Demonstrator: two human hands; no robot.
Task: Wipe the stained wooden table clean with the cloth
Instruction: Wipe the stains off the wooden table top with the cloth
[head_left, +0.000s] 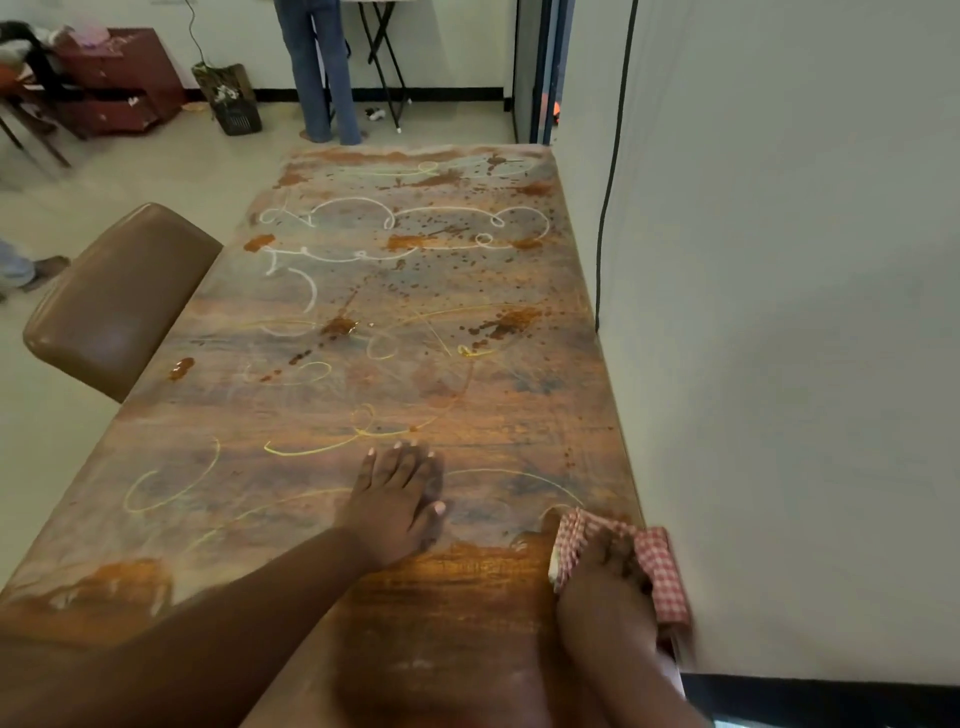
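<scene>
Cloth (655, 560): one, red and white checked, sits at the near right edge of the table (395, 374), right by the wall (779, 312). The right hand (602, 582) presses down on it. That hand's fingers curl into the cloth and bunch it up, but part of them is blurry.

One left hand (397, 501) lies flat on the wood, near the middle of the near end. Its fingers are straight and a little spread, and it holds nothing. The two hands are apart.

One long wooden table fills the room in front of us. It is very dirty. Brown splashes (498, 325) dot the far half, too many to count. White loops (415, 218) run across the far part, and yellow loops (171, 483) run across the near part. A big orange-brown smear (119, 577) sits at the near left edge.

One brown padded seat (114, 296) stands touching the table's left side. A black cable (610, 182) hangs down the wall on the right.

Past the far end stands one person in blue jeans (319, 67). Beside them are a folding stand (384, 62), a dark basket (236, 106) and a red drawer chest (122, 78).
</scene>
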